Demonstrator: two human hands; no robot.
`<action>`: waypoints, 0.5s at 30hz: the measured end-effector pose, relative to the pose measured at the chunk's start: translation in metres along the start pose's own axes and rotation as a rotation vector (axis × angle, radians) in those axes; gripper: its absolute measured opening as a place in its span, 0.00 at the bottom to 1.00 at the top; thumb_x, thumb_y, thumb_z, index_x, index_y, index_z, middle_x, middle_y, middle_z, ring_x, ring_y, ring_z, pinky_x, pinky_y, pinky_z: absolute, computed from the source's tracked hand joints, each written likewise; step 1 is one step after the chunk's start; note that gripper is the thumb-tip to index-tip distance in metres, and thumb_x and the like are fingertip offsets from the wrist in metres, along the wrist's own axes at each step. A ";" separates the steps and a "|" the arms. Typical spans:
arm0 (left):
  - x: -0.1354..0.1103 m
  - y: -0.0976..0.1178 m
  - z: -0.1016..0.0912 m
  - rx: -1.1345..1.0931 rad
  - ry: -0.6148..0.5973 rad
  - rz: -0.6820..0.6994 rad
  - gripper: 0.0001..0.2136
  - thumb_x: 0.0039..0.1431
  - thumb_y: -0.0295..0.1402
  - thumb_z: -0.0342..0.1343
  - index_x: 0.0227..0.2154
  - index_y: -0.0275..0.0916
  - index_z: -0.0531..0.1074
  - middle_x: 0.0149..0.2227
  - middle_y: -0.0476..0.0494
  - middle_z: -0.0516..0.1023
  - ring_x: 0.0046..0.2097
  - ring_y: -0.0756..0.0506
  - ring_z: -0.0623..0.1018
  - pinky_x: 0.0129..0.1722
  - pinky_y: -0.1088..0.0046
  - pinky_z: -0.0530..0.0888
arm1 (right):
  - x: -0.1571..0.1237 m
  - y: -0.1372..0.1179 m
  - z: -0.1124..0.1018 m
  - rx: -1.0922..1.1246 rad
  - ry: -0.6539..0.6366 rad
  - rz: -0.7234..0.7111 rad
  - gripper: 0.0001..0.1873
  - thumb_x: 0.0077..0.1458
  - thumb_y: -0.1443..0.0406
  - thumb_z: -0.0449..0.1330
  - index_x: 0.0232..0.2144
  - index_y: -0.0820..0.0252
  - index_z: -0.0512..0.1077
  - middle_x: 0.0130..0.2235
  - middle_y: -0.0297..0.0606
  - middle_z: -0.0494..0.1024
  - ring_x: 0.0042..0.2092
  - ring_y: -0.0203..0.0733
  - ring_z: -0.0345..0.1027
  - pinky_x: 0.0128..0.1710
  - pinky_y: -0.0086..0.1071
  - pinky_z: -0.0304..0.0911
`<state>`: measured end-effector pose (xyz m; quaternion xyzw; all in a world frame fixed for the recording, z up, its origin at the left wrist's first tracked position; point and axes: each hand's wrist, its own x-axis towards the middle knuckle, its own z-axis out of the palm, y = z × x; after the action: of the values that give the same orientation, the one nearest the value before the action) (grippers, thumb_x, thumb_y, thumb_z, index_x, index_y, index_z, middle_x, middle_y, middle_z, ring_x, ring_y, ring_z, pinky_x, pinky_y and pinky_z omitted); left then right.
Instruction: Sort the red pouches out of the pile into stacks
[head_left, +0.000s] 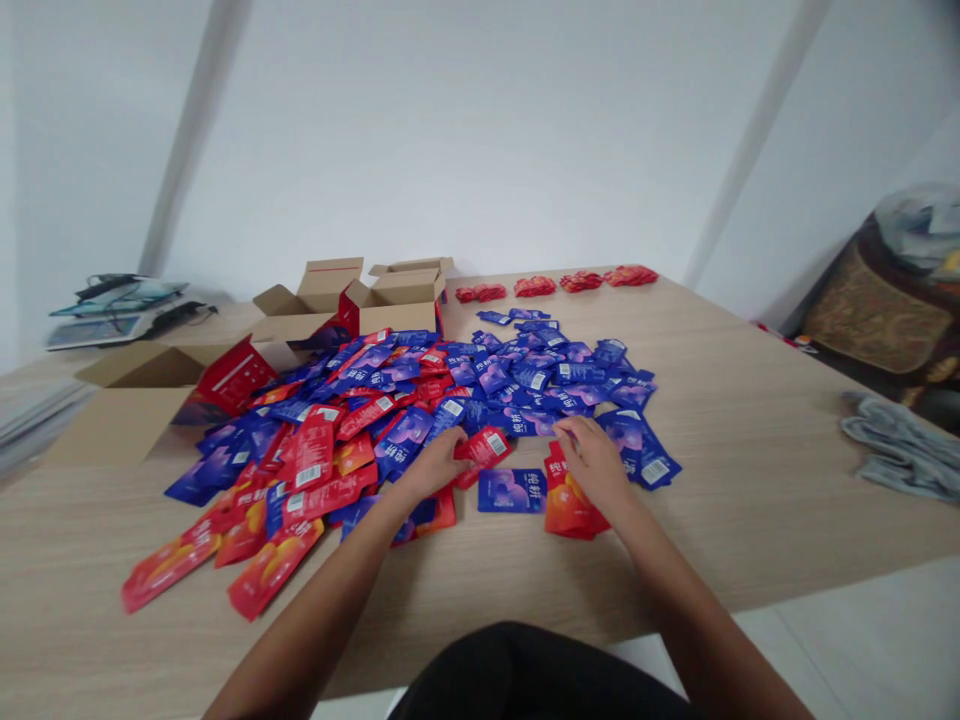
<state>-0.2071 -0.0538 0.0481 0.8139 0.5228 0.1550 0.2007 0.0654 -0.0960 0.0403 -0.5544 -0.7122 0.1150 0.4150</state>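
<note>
My left hand (pixel 442 462) pinches the left end of a red packet (pixel 487 448) with a white barcode label, at the near right edge of a mixed heap. My right hand (pixel 594 462) has its fingertips drawn together at the right end of a blue packet (pixel 529 422). Under and beside that hand lies a small stack of red-orange packets (pixel 568 503), partly covered by it. Between the two hands a blue packet with a purple picture (pixel 510 491) lies flat on the table. More blue packets (pixel 643 447) lie just right of my right hand.
A large heap of red and blue packets (pixel 405 430) spreads over the wooden table (pixel 750 470). Open cardboard boxes (pixel 135 410) stand at left and behind. Several red piles (pixel 535 287) line the back edge. A scale (pixel 97 330) sits far left; grey cloth (pixel 904 445) lies right.
</note>
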 end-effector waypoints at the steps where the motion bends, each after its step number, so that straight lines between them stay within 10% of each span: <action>1: -0.001 0.003 -0.004 -0.027 0.068 0.043 0.05 0.52 0.31 0.53 0.33 0.38 0.68 0.34 0.46 0.73 0.37 0.45 0.73 0.37 0.70 0.69 | 0.000 -0.006 0.001 0.067 -0.008 0.017 0.14 0.60 0.60 0.47 0.36 0.58 0.71 0.39 0.43 0.76 0.45 0.47 0.67 0.48 0.42 0.61; 5: -0.013 0.028 -0.018 -0.038 0.335 0.386 0.06 0.56 0.25 0.48 0.31 0.39 0.68 0.36 0.45 0.75 0.41 0.46 0.73 0.44 0.67 0.67 | -0.002 -0.026 0.009 0.577 -0.150 0.337 0.20 0.59 0.51 0.47 0.38 0.58 0.71 0.39 0.44 0.78 0.42 0.47 0.72 0.41 0.42 0.67; 9: -0.024 0.050 -0.011 -0.016 0.331 0.617 0.09 0.59 0.23 0.45 0.31 0.40 0.69 0.39 0.42 0.76 0.44 0.46 0.72 0.47 0.65 0.66 | -0.009 -0.035 0.028 0.984 -0.451 0.588 0.27 0.57 0.46 0.46 0.44 0.60 0.69 0.39 0.47 0.78 0.36 0.45 0.75 0.36 0.41 0.70; 15: -0.047 0.024 -0.010 -0.091 0.321 0.193 0.08 0.60 0.31 0.47 0.40 0.39 0.68 0.39 0.41 0.73 0.44 0.45 0.73 0.45 0.67 0.69 | -0.015 -0.033 0.032 0.434 -0.405 0.275 0.17 0.56 0.58 0.54 0.47 0.57 0.67 0.43 0.41 0.77 0.43 0.44 0.72 0.43 0.40 0.67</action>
<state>-0.2119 -0.1045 0.0667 0.8152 0.4601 0.3248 0.1354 0.0197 -0.1119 0.0338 -0.5099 -0.6576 0.4269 0.3541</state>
